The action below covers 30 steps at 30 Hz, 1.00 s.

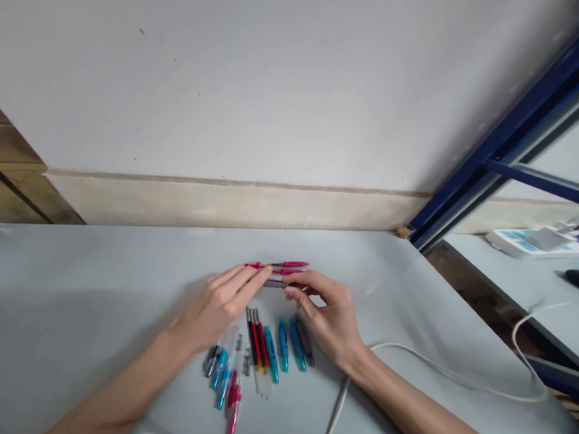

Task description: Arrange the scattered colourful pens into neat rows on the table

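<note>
Pinched the right end of a grey-and-black pen (276, 283) between thumb and forefinger of the right hand (331, 312); laid the left hand (219, 298), fingers side by side, over its left end; could not tell of a grip there; held the pen crosswise, just nearer than the pink pens (293, 265), beyond the black and red refills (258, 338) and blue pen barrels (283, 345) on the grey table (86, 315).
</note>
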{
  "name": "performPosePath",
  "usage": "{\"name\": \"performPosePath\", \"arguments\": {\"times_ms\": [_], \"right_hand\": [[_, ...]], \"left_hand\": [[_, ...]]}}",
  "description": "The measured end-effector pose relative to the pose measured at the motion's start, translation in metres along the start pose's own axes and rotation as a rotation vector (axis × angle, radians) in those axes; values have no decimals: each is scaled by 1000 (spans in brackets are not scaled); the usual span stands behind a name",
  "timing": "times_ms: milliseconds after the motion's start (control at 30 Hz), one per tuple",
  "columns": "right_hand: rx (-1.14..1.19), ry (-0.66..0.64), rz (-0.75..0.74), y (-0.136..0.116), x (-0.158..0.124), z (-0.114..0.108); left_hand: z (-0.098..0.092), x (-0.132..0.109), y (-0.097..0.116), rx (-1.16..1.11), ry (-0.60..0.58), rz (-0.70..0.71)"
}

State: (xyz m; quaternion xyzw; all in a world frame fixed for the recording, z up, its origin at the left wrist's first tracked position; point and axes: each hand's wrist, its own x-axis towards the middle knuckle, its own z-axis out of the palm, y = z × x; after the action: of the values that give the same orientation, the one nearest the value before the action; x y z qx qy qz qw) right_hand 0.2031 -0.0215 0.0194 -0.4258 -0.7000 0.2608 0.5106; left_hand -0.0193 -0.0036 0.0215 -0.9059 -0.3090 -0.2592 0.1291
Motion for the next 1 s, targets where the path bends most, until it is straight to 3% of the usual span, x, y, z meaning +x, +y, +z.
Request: {"name": "performPosePath", "arguments": {"times_ms": [133,400,633,833,1000], "right_hand": [[21,17,26,-3,-1,1],[-26,-71,280,-1,2,-2],[7,-48,117,-5,4,-3],[-50,-105,263,-4,4,-5],[-9,-70,135,-2,4,-3]], "left_hand": [[-2,-1,-3,95,48,-72],[1,1,1,-98,46,-73],[3,-3,-3,-95,28,-201],[4,-3,0,-160,12,-149],[4,-6,-2,-136,28,-214]]}}
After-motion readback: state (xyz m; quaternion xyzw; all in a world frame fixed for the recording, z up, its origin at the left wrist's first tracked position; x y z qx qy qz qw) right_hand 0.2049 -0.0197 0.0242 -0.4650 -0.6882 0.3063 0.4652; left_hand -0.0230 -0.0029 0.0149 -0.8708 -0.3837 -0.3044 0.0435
